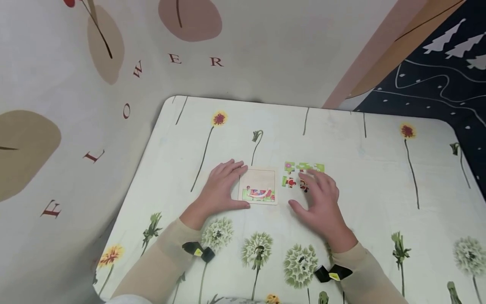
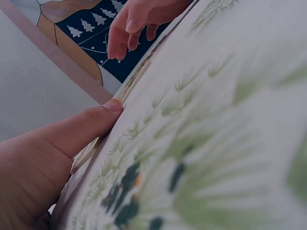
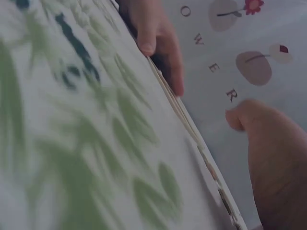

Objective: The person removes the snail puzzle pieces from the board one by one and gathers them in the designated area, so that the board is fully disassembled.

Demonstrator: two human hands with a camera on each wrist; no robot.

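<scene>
A square wooden puzzle board (image 1: 258, 179) lies flat, with its lowest row filled by colourful pieces (image 1: 259, 194) and bare wood above. My left hand (image 1: 218, 188) holds the board at its left side, thumb along the lower edge and fingers at the upper left corner. In the left wrist view the thumb (image 2: 96, 122) presses against the board's edge. To the right of the board lie several loose puzzle pieces (image 1: 290, 166), green and red. Over them hovers my right hand (image 1: 320, 202), thumb and fingers spread apart, partly hiding some pieces.
A white table (image 1: 360, 177) printed with flowers and dandelions carries everything. Behind and to the left hangs a pale fabric (image 1: 265, 63) with letters and leaf shapes. Dark fabric (image 1: 436, 80) with white trees borders the back right.
</scene>
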